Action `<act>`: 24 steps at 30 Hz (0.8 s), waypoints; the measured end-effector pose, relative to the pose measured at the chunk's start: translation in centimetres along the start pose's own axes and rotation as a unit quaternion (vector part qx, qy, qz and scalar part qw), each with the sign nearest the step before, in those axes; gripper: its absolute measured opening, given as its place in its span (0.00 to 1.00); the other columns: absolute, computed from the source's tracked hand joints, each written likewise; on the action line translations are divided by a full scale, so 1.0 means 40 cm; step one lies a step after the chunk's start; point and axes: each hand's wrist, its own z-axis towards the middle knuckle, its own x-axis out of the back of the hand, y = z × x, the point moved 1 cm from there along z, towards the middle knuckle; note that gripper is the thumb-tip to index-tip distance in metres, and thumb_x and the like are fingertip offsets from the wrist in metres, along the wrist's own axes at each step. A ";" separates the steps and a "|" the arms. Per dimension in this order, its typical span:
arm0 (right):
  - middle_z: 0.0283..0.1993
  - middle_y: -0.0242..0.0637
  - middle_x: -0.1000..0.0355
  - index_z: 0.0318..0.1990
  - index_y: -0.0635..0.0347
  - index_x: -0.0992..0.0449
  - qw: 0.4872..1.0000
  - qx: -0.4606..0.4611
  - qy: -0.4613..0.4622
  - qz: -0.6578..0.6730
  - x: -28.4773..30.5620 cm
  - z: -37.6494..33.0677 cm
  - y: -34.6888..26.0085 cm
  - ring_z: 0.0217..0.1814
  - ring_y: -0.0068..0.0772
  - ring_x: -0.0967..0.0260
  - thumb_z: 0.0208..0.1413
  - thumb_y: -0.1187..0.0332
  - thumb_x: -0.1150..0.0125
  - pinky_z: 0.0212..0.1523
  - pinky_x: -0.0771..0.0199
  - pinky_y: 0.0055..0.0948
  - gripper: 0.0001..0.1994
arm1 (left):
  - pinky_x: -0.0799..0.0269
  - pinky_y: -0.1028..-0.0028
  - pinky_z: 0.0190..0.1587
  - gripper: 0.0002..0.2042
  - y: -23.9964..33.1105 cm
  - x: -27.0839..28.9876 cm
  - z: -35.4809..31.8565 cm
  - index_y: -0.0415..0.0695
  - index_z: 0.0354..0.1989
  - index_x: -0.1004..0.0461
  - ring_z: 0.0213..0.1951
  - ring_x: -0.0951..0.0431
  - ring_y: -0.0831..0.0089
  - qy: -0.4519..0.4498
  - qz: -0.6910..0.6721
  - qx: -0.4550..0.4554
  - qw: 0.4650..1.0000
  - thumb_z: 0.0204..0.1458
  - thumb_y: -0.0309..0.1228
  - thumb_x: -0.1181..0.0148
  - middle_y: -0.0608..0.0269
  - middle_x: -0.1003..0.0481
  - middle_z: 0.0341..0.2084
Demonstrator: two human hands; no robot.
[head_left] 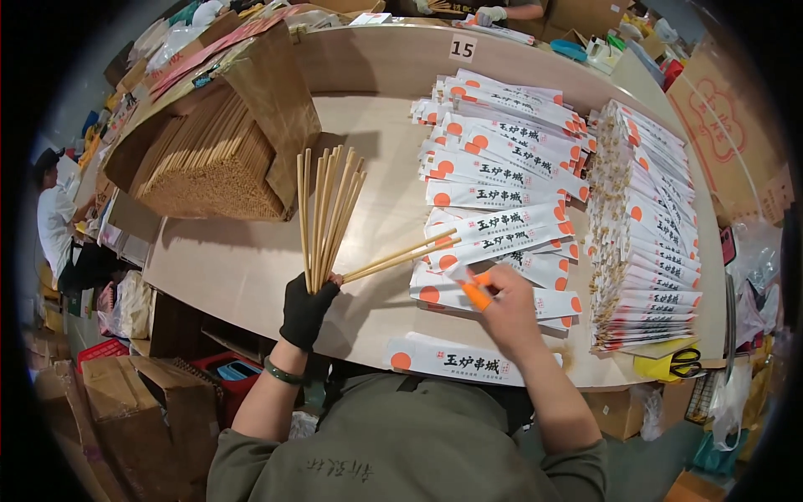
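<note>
Head view: the black-gloved left hand (309,311) has its fingers (336,279) wrapped around pale wooden chopsticks (330,219), which fan out beyond them. White paper sleeves (478,197), bearing dark characters and orange discs, lie beneath and beyond the right hand (512,314)'s orange-capped fingers, whose grip I cannot tell.

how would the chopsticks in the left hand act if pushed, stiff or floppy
The chopsticks are probably stiff: they project straight from the left hand. Fanned apart at their far ends, they may splay further. Their slim, rod-like shape suggests they could roll.
</note>
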 end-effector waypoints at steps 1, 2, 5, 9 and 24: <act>0.27 0.33 0.35 0.27 0.66 0.27 1.000 -0.001 0.001 0.001 0.013 0.009 -0.004 0.28 0.24 0.40 0.47 0.73 0.33 0.30 0.39 0.23 0.08 | 0.32 0.78 0.30 0.09 0.012 0.008 -0.001 0.38 0.31 0.24 0.25 0.28 0.80 -0.009 0.009 -0.033 0.999 0.50 0.31 0.36 0.67 0.25 0.21; 0.27 0.32 0.35 0.27 0.66 0.27 0.999 -0.025 -0.008 0.037 0.027 0.016 -0.001 0.28 0.22 0.41 0.47 0.74 0.33 0.30 0.39 0.23 0.08 | 0.30 0.77 0.32 0.08 0.029 0.019 -0.002 0.37 0.31 0.24 0.26 0.27 0.80 -0.018 0.049 -0.032 0.998 0.49 0.30 0.36 0.66 0.24 0.22; 0.27 0.30 0.35 0.28 0.65 0.27 0.994 -0.045 -0.026 0.094 0.052 0.020 -0.009 0.29 0.19 0.41 0.47 0.74 0.33 0.30 0.40 0.22 0.07 | 0.29 0.76 0.33 0.07 0.038 0.049 0.004 0.37 0.30 0.24 0.27 0.25 0.79 -0.063 0.084 -0.098 0.990 0.48 0.29 0.36 0.64 0.23 0.23; 0.28 0.34 0.33 0.29 0.64 0.25 0.982 0.168 -0.026 -0.083 0.046 0.021 -0.002 0.30 0.28 0.36 0.44 0.74 0.32 0.31 0.36 0.28 0.07 | 0.30 0.77 0.34 0.04 0.088 0.064 0.012 0.38 0.29 0.25 0.28 0.26 0.80 -0.116 0.142 -0.096 0.978 0.47 0.25 0.39 0.66 0.24 0.23; 0.31 0.36 0.29 0.28 0.59 0.25 0.887 0.342 -0.041 -0.309 0.006 0.078 -0.107 0.36 0.38 0.30 0.42 0.72 0.38 0.33 0.29 0.35 0.04 | 0.24 0.77 0.38 0.09 0.114 -0.111 0.055 0.39 0.40 0.31 0.37 0.22 0.75 -0.106 -0.182 -0.172 0.962 0.57 0.32 0.45 0.62 0.25 0.30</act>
